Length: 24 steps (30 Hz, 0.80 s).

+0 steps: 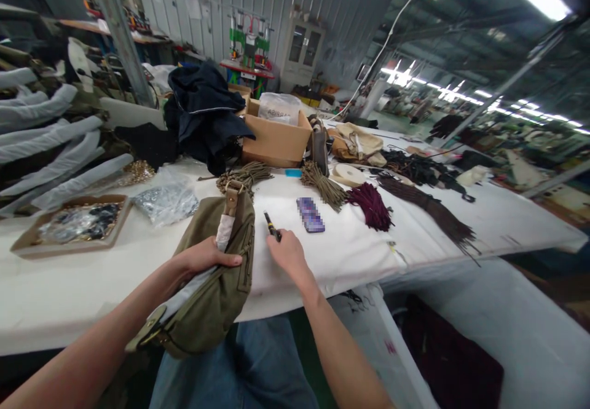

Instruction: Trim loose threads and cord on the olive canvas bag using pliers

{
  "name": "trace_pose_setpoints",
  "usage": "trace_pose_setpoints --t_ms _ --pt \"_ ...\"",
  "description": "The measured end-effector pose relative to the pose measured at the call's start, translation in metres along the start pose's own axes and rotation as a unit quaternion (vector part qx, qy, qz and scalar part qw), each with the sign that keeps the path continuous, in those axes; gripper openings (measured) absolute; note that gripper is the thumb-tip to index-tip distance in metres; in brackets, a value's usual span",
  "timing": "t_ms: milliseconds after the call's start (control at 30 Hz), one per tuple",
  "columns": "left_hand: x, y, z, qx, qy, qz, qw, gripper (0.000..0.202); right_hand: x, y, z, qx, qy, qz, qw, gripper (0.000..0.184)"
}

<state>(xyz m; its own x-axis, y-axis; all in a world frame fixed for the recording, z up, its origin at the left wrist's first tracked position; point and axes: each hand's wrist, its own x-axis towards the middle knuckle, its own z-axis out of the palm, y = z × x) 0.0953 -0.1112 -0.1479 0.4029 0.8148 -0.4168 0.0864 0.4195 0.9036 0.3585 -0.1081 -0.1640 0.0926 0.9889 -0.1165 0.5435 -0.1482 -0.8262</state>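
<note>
My left hand (pixel 209 258) is closed on an olive-green handbag (pixel 216 304), its thumb lying across the bag's upper side. The bag hangs tilted over the table's front edge and above my lap. White wrapping covers part of its strap (pixel 224 232), which ends at a metal buckle near the top. To the right of the bag, my right hand (pixel 288 252) is closed around a slim black tool with a yellow band (pixel 271 226), pen-like in shape. Its far end points away from me, over the white table. My fingertips partly hide the near end.
On the white table (pixel 276 273) lie a phone (pixel 311 214), olive cord bundles (pixel 322 184), maroon cords (pixel 370 206) and dark brown cords (pixel 419 206). A cardboard tray of small parts (pixel 27 246) sits left, a cardboard box (pixel 276 141) behind. A white bin (pixel 498 310) stands lower right.
</note>
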Motion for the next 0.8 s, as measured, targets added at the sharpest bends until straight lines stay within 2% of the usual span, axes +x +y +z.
trace_pose_setpoints --t_ms 100,233,300,400,500,633,700,800 --pt "0.001 -0.004 -0.001 -0.013 -0.004 0.013 1.000 0.081 -0.022 -0.005 0.013 0.138 -0.067 0.033 0.988 0.040" --pt "0.002 -0.008 -0.004 -0.022 -0.002 0.024 0.999 0.084 -0.045 -0.015 0.039 0.261 -0.057 -0.007 0.964 0.050" --pt "0.002 -0.009 -0.006 -0.022 -0.001 0.022 1.000 0.083 -0.047 -0.019 0.047 0.247 -0.042 -0.018 0.968 0.050" --pt "0.003 -0.011 -0.007 -0.026 -0.010 0.023 0.999 0.078 -0.042 -0.021 0.047 0.217 -0.047 -0.002 0.975 0.049" --pt "0.002 -0.012 -0.006 -0.035 -0.020 0.028 0.999 0.076 -0.039 -0.017 0.041 0.219 -0.073 -0.008 0.973 0.046" --pt "0.001 -0.010 -0.004 -0.050 -0.027 0.030 0.998 0.076 -0.043 -0.007 0.040 0.257 -0.109 0.001 0.960 0.050" --pt "0.001 -0.009 -0.002 -0.055 -0.029 0.028 0.998 0.074 -0.045 -0.003 0.041 0.246 -0.102 0.007 0.964 0.048" --pt "-0.005 -0.010 -0.005 -0.059 -0.022 0.023 0.998 0.076 -0.045 0.000 0.045 0.200 -0.079 -0.022 0.976 0.038"
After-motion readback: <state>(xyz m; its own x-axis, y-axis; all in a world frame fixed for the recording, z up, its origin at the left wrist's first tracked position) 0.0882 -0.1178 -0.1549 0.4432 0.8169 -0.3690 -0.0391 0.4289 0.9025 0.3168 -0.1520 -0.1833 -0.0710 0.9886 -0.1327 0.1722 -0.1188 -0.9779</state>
